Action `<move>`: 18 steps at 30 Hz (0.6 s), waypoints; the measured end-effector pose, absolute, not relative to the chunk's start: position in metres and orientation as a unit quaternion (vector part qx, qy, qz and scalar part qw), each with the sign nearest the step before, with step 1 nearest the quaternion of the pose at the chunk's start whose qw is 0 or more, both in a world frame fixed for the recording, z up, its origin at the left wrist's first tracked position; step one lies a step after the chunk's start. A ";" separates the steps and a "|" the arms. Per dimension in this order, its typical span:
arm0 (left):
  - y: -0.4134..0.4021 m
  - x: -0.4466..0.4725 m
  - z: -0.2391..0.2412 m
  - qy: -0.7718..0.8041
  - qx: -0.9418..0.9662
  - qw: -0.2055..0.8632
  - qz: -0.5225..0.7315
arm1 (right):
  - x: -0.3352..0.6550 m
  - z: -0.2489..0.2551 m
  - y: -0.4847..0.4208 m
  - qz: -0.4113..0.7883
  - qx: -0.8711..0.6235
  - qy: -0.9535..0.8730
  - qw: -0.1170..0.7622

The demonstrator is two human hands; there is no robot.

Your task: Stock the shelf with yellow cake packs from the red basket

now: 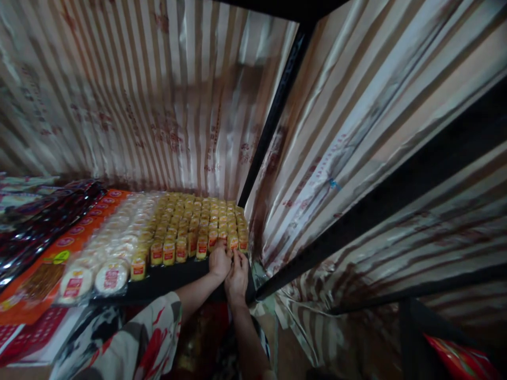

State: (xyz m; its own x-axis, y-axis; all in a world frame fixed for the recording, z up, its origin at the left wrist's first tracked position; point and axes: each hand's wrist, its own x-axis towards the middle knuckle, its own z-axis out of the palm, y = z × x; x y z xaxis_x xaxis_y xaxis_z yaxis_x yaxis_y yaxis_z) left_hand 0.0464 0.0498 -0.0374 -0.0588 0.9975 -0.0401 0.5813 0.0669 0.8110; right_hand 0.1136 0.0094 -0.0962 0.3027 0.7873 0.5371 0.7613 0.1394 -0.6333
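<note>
Small yellow packets with red labels [168, 253] stand upright in close rows on a dark shelf [166, 282]. My left hand [221, 262] is at the front right of these rows, its fingers curled in against a yellow packet. Right beside it, nearly touching, my right hand [237, 277] has its fingers bent around the lower front of another yellow packet [233, 243]. Both hands look closed, though the fingertips are partly hidden against the packets. Left of the yellow rows lie rows of round white packaged cakes [112, 277].
Farther left lie a flat orange snack pack [43, 279] and dark shiny packs [43, 221]. Striped plastic sheeting [158, 105] hangs behind and to the right. Black frame bars [273, 121] rise at the shelf's right corner. A red packet [461, 356] shows at the lower right.
</note>
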 end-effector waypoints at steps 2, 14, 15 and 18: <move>0.050 0.047 -0.037 0.652 0.606 0.320 0.324 | 0.113 -0.098 0.009 0.025 -0.663 -0.586 0.465; 0.034 0.046 -0.053 0.568 0.660 0.257 0.418 | 0.113 -0.102 0.004 0.042 -0.664 -0.599 0.446; 0.034 0.045 -0.054 0.562 0.666 0.255 0.419 | 0.113 -0.103 0.004 0.038 -0.664 -0.601 0.443; 0.033 0.045 -0.055 0.543 0.682 0.248 0.423 | 0.113 -0.103 0.004 0.024 -0.667 -0.605 0.435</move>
State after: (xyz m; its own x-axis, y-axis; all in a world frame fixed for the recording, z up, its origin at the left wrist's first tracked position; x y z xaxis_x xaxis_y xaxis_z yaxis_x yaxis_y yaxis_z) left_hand 0.0446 0.0333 -0.0554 0.0522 0.9499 0.3081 0.5301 -0.2878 0.7976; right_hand 0.1132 0.0043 -0.1033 0.2667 0.8277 0.4938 0.7859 0.1098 -0.6085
